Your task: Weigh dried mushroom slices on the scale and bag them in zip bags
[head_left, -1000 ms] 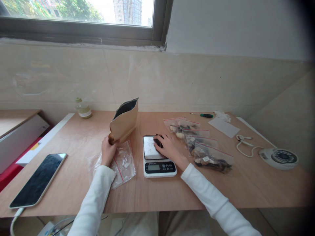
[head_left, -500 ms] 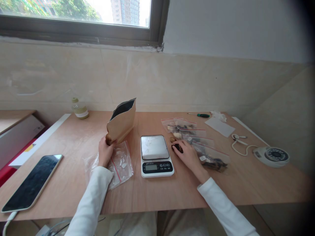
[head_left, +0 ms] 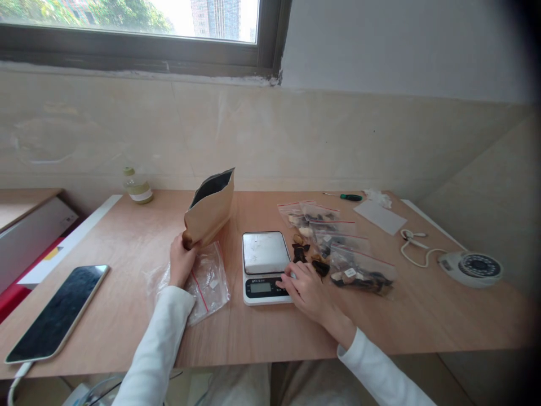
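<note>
Kraft pouch (head_left: 210,210) stood tilted with its mouth open, just left of the kitchen scale (head_left: 266,267) on the wooden table (head_left: 127,237). Left hand (head_left: 181,260) was closed around the pouch's lower corner, resting on an empty clear zip bag (head_left: 203,282) left of the scale. Right hand (head_left: 307,289) lay at the scale's front right corner, fingertips on the button panel beside the display; fingers loosely curled, holding nothing visible. Scale platform was bare. Loose dark dried pieces (head_left: 308,256) lay just right of the scale, with a row of filled zip bags (head_left: 350,265) beyond them. Phone (head_left: 59,313) lay well left of the scale; small jar (head_left: 137,186) far left at the wall; green-handled screwdriver (head_left: 350,197) behind the bags.
</note>
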A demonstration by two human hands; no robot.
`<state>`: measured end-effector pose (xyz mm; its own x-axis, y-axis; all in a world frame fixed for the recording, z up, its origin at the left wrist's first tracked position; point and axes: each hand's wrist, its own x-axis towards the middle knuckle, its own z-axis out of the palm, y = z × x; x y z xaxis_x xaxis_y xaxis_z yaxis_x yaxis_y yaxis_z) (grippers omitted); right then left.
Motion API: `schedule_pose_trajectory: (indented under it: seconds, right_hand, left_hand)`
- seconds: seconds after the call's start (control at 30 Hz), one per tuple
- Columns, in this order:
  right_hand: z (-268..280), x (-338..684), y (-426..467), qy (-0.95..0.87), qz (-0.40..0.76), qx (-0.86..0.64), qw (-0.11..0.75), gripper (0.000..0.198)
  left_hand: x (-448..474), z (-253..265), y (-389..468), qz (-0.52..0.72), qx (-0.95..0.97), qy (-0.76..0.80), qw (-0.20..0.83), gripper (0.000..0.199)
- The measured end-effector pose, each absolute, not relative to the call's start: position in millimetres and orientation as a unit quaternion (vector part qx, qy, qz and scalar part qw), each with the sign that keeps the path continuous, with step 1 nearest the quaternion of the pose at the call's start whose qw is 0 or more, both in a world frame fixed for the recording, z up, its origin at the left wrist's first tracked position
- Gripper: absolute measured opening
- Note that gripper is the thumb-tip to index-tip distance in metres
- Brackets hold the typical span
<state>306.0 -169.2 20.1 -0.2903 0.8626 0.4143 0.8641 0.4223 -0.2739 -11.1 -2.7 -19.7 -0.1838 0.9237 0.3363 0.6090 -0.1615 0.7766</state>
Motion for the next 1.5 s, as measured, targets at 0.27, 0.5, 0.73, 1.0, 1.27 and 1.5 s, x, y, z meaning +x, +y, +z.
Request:
schedule_pose_trajectory:
  seconds: [0.27,0.5,0.73,1.0,1.27,1.5]
  right_hand:
    - [28,306,-182,-0.819,-0.032,-0.545,0.177,0.039]
    - [16,348,-177,-0.738,0.027,-0.590,0.326,0.039]
    - [-22,364,-171,-0.696,-0.051,-0.654,0.291,0.043]
    - [-37,356,-180,-0.663,0.001,-0.649,0.374,0.032]
    - [-36,352,-196,-0.614,0.082,-0.656,0.431,0.026]
    - [-44,362,-201,-0.592,0.097,-0.662,0.449,0.025]
  left_hand:
    - [-10,-17,-3,0.450,0.619,0.621,0.173,0.039]
    - [-10,-15,-4,0.449,0.620,0.620,0.173,0.040]
    - [-10,-15,-4,0.445,0.617,0.625,0.173,0.039]
    - [-12,-17,-1,0.449,0.620,0.621,0.168,0.035]
    - [-13,-18,-1,0.455,0.622,0.614,0.172,0.034]
    - [-13,-19,-1,0.452,0.621,0.618,0.169,0.036]
